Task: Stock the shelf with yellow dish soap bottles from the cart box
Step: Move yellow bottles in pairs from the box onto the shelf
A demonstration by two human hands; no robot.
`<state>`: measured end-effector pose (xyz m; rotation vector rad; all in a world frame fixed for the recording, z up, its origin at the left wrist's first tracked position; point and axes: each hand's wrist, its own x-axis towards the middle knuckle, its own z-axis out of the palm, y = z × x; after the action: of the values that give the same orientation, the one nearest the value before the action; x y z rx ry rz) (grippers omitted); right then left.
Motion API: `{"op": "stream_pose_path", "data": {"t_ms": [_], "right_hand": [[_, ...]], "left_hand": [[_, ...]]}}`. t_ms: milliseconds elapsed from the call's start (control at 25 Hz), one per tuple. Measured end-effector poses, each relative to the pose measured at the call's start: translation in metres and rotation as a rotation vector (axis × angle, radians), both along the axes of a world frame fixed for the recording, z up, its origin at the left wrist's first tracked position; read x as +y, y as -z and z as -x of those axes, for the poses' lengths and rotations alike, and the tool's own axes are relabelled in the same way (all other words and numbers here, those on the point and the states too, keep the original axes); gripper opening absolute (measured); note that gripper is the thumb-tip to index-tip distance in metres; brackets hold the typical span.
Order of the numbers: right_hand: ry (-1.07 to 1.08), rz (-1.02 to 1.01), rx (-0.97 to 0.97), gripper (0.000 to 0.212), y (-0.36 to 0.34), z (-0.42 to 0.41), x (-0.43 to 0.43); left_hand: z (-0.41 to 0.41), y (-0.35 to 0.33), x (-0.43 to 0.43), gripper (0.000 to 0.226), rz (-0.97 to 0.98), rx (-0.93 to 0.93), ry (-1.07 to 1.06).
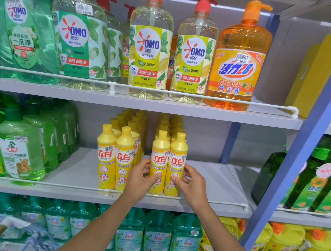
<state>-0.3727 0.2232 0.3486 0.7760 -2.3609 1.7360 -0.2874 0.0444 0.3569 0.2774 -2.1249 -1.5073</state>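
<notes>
Shop aisle with grey metal shelving and a blue upright (304,153) right of centre. On the middle shelf (215,179), at centre frame, yellow dish soap bottles stand in two blocks. Each block is two wide with rows running back, and a narrow gap separates them. The left block (114,157) is untouched. The cart box is not in view.

Both hands are on the front of the right block. The left hand (140,179) grips the near-left bottle (160,156), thumb across the label and fingers wrapped into the gap. The right hand (193,182) grips the near-right bottle (178,157), thumb in front and fingers round its outer side. The two bottles touch side by side, pressed between the hands.

Key relation: the bottles' long axes are vertical, and their bases sit just behind the white front rail (214,202). The hands reach in from below and in front, each nearer its own bottle. Bare shelf lies to the right of the pair. Likely step: squaring the pair into line, possibly closing the gap leftward.

The bottles are slim, opaque yellow with rounded shoulders and yellow caps. Their labels carry red characters and a small price sticker. The plastic looks smooth and the bottles probably tip easily, so the low grip suits them.
</notes>
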Motion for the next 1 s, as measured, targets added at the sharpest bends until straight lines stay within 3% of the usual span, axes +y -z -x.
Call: {"op": "stream_pose_path", "data": {"t_ms": [480, 720, 840, 1000], "right_hand": [[-0.002, -0.019, -0.038, 0.058, -0.001, -0.003, 0.001], [-0.012, -0.106, -0.052, 0.056, -0.016, -0.004, 0.004], [0.024, -0.295, 0.015, 0.058, -0.033, -0.023, 0.015], [0.025, -0.686, 0.111, 0.061, -0.053, -0.064, 0.037]], "left_hand": [[-0.002, -0.003, 0.004, 0.053, -0.003, -0.064, -0.049], [-0.008, -0.023, 0.011, 0.077, -0.035, -0.163, -0.081], [-0.017, -0.032, 0.011, 0.071, 0.172, -0.291, -0.084], [-0.053, -0.041, 0.007, 0.063, 0.767, -0.529, 0.092]]}}
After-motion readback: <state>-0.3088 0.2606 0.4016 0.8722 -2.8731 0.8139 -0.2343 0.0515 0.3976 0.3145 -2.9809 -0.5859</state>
